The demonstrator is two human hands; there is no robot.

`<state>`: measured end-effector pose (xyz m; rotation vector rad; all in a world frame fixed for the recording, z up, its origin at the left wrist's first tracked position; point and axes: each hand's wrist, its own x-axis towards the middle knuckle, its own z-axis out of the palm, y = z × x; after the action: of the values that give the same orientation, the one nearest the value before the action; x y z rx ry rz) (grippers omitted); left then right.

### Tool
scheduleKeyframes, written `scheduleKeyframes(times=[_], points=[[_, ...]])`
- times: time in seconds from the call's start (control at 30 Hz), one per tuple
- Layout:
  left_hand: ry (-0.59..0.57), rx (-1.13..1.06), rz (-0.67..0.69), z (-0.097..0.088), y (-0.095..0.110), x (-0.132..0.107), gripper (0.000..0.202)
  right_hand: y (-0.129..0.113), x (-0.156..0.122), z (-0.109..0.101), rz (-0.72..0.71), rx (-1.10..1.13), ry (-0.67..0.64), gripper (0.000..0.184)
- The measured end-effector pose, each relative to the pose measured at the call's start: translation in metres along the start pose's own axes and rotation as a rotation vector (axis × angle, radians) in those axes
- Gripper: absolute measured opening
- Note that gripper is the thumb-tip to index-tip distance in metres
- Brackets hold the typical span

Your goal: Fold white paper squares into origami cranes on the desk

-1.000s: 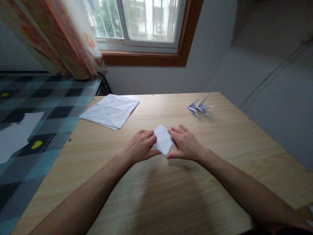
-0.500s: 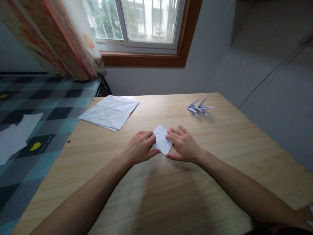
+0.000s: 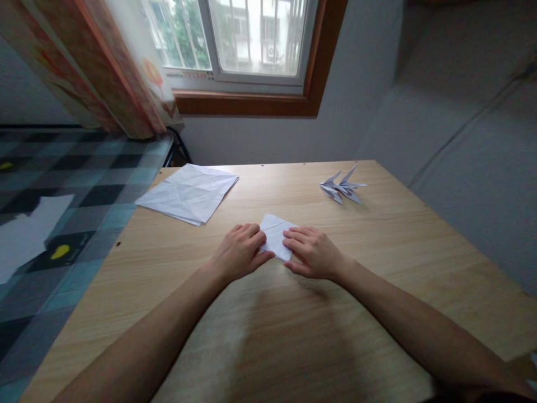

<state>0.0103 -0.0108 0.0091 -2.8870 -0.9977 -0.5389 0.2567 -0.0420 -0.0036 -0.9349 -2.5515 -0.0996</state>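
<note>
A small white folded paper (image 3: 274, 230) lies on the wooden table between my two hands. My left hand (image 3: 240, 251) is closed on its left side, fingers curled over the edge and thumb along the near edge. From the right, my right hand (image 3: 315, 251) holds the same paper, with its fingers across the top and its thumb low at the near side. The fingers hide both side corners of the paper.
Larger creased white sheets (image 3: 188, 193) lie at the table's back left. Folded paper cranes (image 3: 342, 186) stand at the back right. Left of the wooden table (image 3: 398, 235), torn white paper (image 3: 36, 235) rests on a checkered cloth (image 3: 104, 196). A window is behind.
The folded paper has turned slightly, its far corner shifting left. My right fingers have come closer together and lie flatter over its right side. My left hand has barely moved.
</note>
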Motion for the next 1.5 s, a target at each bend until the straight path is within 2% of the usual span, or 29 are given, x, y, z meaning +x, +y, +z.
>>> scheduleKeyframes(times=[0.13,0.27,0.33,0.47,0.53,0.63,0.8,0.93,1.13,1.23,1.4,1.5], points=[[-0.008,0.035,0.011,0.000,0.001,0.000,0.021,0.001,0.000,0.001,0.001,0.026,0.030,0.057],[-0.017,0.098,0.022,0.000,0.003,0.001,0.019,0.001,0.001,0.004,0.028,0.032,0.074,0.060],[-0.016,0.127,0.042,-0.001,0.003,0.001,0.016,0.000,0.002,0.004,0.043,-0.001,0.139,0.050],[-0.004,0.167,0.051,-0.001,0.004,0.000,0.011,-0.002,0.003,0.001,0.102,-0.119,0.327,0.011],[0.012,0.178,0.035,-0.001,0.004,-0.001,0.011,-0.004,0.002,0.000,0.091,-0.150,0.361,0.016],[0.056,0.185,0.016,0.000,0.004,-0.001,0.010,-0.007,0.002,0.000,0.033,-0.141,0.287,0.023],[0.147,0.192,0.016,0.002,0.004,-0.001,0.014,-0.010,0.010,0.003,-0.060,-0.039,0.093,0.018],[0.217,0.258,0.091,-0.001,0.005,0.000,0.018,-0.011,0.015,0.004,-0.032,0.003,-0.006,0.019],[0.272,0.314,0.238,-0.007,0.010,0.000,0.024,-0.009,0.018,0.011,-0.012,0.039,0.016,0.020],[0.325,0.286,0.235,-0.009,0.012,-0.001,0.022,-0.009,0.019,0.014,-0.002,0.040,0.042,0.022],[0.435,0.220,0.200,-0.005,0.008,-0.004,0.008,-0.010,0.020,0.009,0.016,0.047,-0.057,0.019],[0.424,0.179,0.241,0.000,0.004,-0.008,0.003,-0.009,0.020,0.007,0.007,0.062,-0.060,0.017]])
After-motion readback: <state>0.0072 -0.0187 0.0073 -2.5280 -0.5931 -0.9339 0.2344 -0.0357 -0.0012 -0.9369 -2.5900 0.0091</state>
